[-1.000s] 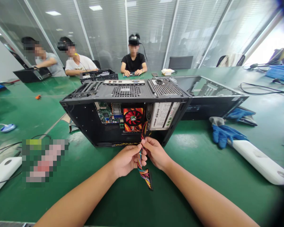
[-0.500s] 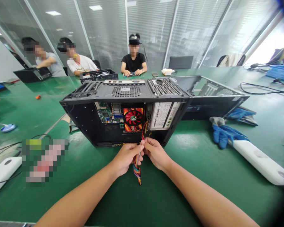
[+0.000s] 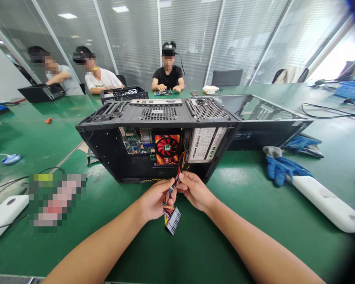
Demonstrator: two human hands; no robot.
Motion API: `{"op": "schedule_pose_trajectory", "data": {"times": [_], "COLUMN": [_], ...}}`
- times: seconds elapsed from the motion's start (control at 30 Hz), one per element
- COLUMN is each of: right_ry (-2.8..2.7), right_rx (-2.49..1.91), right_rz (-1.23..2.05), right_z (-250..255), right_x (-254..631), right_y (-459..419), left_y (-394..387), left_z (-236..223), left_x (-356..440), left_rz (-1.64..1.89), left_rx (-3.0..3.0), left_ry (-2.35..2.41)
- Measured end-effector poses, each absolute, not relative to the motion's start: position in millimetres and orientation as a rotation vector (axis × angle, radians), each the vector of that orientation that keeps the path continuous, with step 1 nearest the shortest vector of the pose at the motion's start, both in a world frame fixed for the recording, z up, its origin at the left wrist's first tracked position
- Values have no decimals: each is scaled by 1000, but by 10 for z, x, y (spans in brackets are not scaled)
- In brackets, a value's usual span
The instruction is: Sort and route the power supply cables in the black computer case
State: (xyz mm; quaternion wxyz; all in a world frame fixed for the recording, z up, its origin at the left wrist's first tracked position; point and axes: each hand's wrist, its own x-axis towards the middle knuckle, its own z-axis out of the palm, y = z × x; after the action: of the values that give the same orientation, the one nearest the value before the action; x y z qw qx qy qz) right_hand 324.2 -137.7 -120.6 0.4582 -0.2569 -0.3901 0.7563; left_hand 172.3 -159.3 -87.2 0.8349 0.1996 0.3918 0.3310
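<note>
An open black computer case lies on its side on the green table, showing a motherboard, a red fan and a grey power supply. A bundle of coloured wires runs out of the case and ends in a pale multi-pin connector. My left hand is closed around the bundle just above the connector. My right hand pinches the same wires a little higher, close to the case opening.
A detached case side panel lies behind on the right. Blue gloves and a white device sit to the right, more white devices and cables to the left. Three people sit at the far side with a laptop and a black tray.
The wire bundle has turned in my hands: its end swung left and now shows the connector's pin face. Both hands stayed in front of the case opening.
</note>
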Motion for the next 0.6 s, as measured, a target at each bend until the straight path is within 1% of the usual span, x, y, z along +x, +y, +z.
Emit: {"op": "schedule_pose_trajectory", "data": {"times": [0.27,0.6], "right_ry": [-958,-991], "right_rx": [-626,-761], "right_rz": [1897,1790], "right_z": [-1157,-1197], "right_x": [3241,3225], "right_y": [-1410,-1399], "left_y": [-1586,-1557], "left_z": [-936,-954], "left_x": [1694,1752], "left_rz": [679,705], "left_rx": [525,532], "left_ry": [757,859]}}
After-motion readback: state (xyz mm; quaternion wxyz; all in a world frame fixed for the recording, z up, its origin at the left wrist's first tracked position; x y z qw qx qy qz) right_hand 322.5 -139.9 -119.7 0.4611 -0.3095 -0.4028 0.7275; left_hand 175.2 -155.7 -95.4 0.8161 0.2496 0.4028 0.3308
